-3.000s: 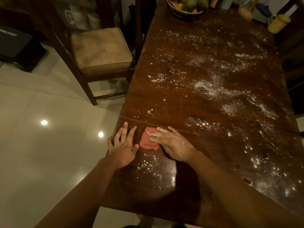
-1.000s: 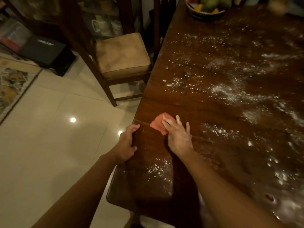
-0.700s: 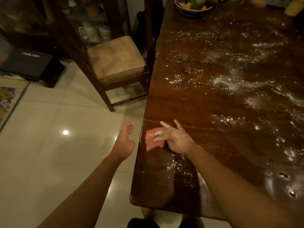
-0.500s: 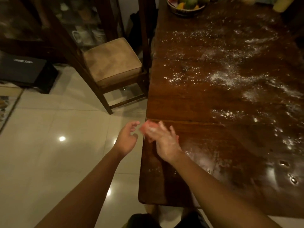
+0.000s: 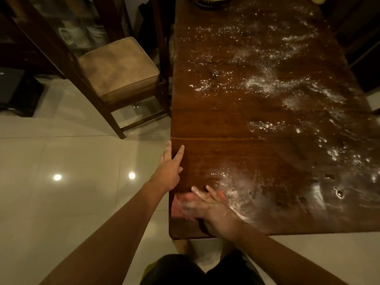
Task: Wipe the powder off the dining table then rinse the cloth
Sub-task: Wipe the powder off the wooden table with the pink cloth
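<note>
A dark wooden dining table (image 5: 236,124) fills the right of the view, with white powder (image 5: 265,85) scattered over its middle and right side. My right hand (image 5: 207,204) lies flat on a pink cloth (image 5: 177,204) near the table's front left corner; it is motion-blurred. A smeared powder streak (image 5: 236,194) runs just right of that hand. My left hand (image 5: 170,167) rests at the table's left edge, fingers stretched out, holding nothing.
A wooden chair with a tan cushion (image 5: 117,68) stands to the left of the table. A fruit bowl (image 5: 209,1) sits at the table's far end. Glossy pale floor tiles (image 5: 61,182) lie to the left. My dark-clothed legs (image 5: 197,270) show below the table's front edge.
My right hand has slid the pink cloth toward me along the left edge, down to the front corner. My left hand has come back to the table's edge with its fingers straightened.
</note>
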Available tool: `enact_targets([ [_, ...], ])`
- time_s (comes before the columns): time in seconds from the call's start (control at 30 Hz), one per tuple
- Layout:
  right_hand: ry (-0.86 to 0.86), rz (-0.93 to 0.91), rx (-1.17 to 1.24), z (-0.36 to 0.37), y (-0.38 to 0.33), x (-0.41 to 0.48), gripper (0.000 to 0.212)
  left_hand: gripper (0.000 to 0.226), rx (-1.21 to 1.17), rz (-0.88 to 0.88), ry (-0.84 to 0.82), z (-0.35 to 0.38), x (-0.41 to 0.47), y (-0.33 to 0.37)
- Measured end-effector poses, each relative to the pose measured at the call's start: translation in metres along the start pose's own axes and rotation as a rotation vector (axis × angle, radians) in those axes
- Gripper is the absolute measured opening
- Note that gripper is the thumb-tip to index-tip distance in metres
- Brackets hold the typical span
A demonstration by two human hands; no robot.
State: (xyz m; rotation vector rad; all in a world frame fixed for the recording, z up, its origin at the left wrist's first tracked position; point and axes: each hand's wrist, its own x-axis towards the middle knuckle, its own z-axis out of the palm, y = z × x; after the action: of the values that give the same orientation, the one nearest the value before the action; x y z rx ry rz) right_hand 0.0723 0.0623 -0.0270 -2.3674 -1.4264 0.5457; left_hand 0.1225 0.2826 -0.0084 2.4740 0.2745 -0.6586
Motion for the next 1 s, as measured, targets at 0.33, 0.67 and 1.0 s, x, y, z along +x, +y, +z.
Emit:
enact_targets([
  [0.33,0.276,0.655,0.082,-0.017,0.053,-0.067,0.070,0.070,0.256,0.036,0.076,0.040,-0.016,0.027],
  [0.67,0.326,0.795,0.061,-0.049,0.082,-0.025,0.071,0.064,0.110,-0.009,0.029,0.048,-0.016,0.035],
  [1.0,0.258,0.304,0.151,-0.040,0.115,-0.086,0.064,0.067,0.103,-0.054,0.055,0.046,-0.015,0.035],
])
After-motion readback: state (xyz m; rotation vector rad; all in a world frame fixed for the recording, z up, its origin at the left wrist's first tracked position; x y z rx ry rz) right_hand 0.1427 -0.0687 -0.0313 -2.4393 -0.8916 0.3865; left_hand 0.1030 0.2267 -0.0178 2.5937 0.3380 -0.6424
